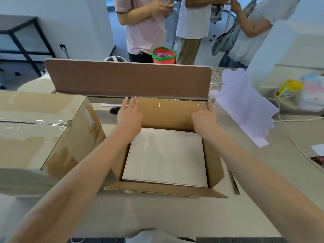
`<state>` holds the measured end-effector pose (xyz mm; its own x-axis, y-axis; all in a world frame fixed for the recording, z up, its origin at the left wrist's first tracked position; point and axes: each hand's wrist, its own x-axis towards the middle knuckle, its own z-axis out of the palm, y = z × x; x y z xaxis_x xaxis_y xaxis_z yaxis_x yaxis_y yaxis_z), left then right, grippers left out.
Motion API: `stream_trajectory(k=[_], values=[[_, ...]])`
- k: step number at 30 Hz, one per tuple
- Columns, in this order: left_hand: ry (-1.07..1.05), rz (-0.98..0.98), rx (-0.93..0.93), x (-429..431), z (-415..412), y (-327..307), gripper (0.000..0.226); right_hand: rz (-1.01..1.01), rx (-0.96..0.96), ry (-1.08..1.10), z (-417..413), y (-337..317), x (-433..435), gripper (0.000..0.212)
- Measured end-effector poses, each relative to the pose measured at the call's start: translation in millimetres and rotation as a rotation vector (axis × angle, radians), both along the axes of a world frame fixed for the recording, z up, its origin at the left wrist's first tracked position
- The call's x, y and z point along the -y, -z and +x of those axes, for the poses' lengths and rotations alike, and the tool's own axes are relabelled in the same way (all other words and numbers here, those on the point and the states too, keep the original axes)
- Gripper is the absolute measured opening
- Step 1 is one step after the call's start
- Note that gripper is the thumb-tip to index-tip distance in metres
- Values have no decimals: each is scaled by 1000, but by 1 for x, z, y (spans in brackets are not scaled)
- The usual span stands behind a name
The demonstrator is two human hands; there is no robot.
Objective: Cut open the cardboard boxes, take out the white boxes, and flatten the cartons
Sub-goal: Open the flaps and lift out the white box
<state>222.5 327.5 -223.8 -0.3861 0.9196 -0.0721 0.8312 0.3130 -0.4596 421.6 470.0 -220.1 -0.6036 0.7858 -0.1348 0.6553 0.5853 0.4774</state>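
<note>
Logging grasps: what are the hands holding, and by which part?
The far flap of the open carton: left hand flat against its left end, right hand at its right end, grip unclear.

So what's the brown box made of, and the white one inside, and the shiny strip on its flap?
The brown box looks like matte cardboard: dull, with thick raw edges on its flaps. The white box seems smooth card, faintly glossy; maybe film-wrapped. The strip is probably clear plastic tape, since it glints.

brown open carton (168,113), white box (166,158) inside; red bucket (164,57) green rim, top centre; yellow jar lid (292,85) right.
</note>
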Motion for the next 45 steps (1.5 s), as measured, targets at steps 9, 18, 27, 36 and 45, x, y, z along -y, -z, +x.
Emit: stream_trajectory(k=[9,18,27,36,45], values=[[-104,-121,571,43,-2,61,48,-323,-66,144,49,64,8,48],[-262,90,786,62,25,71,58,-268,-451,237,81,83,57,25],[-478,33,996,60,19,67,62,-505,-435,398,52,67,72,27],[-564,-44,1050,49,19,60,65,-726,-479,415,51,50,73,42],[-768,48,1271,50,10,64,55,-953,-839,695,64,47,52,57]])
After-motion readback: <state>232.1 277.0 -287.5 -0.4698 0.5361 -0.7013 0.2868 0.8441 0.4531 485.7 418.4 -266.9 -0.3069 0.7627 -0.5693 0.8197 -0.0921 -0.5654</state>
